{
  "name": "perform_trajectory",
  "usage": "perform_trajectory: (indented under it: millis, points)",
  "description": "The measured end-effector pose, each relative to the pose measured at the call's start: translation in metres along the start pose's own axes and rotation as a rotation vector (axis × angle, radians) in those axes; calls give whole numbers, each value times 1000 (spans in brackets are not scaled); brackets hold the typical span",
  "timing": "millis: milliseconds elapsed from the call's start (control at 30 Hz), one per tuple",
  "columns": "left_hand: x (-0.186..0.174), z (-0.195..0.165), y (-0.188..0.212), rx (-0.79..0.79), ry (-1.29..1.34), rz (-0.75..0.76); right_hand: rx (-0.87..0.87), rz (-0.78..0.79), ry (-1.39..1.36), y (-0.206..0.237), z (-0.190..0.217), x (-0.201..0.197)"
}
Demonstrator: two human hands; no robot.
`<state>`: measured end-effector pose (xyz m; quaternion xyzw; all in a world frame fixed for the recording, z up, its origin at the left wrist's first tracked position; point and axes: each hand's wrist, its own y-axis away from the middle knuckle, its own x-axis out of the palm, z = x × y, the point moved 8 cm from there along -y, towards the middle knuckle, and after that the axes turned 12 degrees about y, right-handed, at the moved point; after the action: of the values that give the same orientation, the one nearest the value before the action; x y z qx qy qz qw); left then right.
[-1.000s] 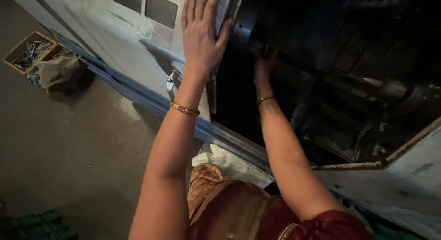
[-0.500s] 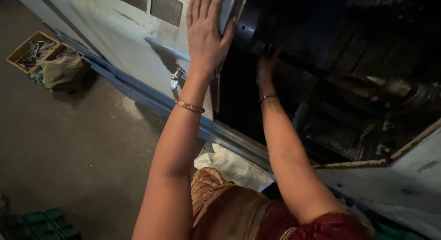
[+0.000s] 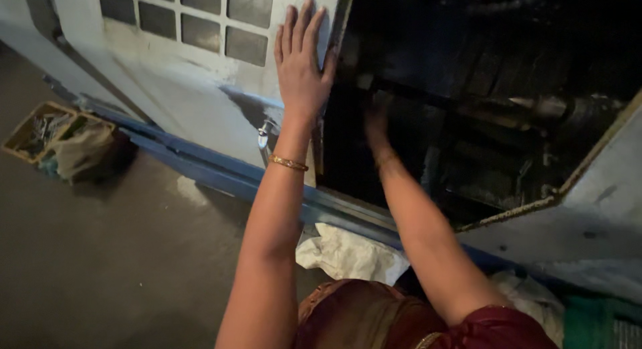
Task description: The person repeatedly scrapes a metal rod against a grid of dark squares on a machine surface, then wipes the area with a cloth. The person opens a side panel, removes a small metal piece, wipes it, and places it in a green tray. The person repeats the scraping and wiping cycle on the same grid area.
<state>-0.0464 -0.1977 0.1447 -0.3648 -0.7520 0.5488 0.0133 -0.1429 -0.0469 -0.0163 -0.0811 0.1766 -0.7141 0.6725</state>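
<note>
My left hand (image 3: 302, 65) lies flat, fingers spread, on the white sliding door (image 3: 200, 81) of a large machine, right at the door's edge. A gold bangle (image 3: 288, 163) sits on that wrist. My right hand (image 3: 376, 118) reaches into the dark machine opening (image 3: 481, 101), next to a dark round part (image 3: 364, 81) on a shaft. Shadow hides its fingers, so I cannot tell whether they grip anything. A metal bar (image 3: 542, 107) runs across the inside to the right.
The door has a grid of small dark window panes (image 3: 194, 18). A blue base rail (image 3: 200, 168) runs along the machine's bottom. A box of metal parts (image 3: 40, 132) and a bag (image 3: 83, 152) stand on the floor at left. White cloth (image 3: 351, 255) lies below the opening.
The view has shifted, so the machine and both hands sit lower and more to the right in the frame. My left hand stays flat on the door. My right hand remains inside the opening.
</note>
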Motion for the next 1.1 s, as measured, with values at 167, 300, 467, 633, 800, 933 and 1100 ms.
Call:
perform_trajectory:
  millis: [167,300,467,633,800,933,1100]
  points:
    - [0,-3,-5,40,22,-30,281,162,297,90,-51,-22]
    - [5,4,-3,9,74,7,357,195,386,122,-73,-67]
    - [5,7,-2,58,120,-2,271,69,244,117,-39,-153]
    - [8,17,19,89,154,131,-7,-123,309,125,58,-265]
    - [-5,39,87,-53,157,243,-221,-437,737,176,147,-382]
    - [-32,49,135,-103,123,197,-412,-505,825,198,179,-445]
    - [-47,64,160,-283,277,48,-430,-573,688,187,164,-524]
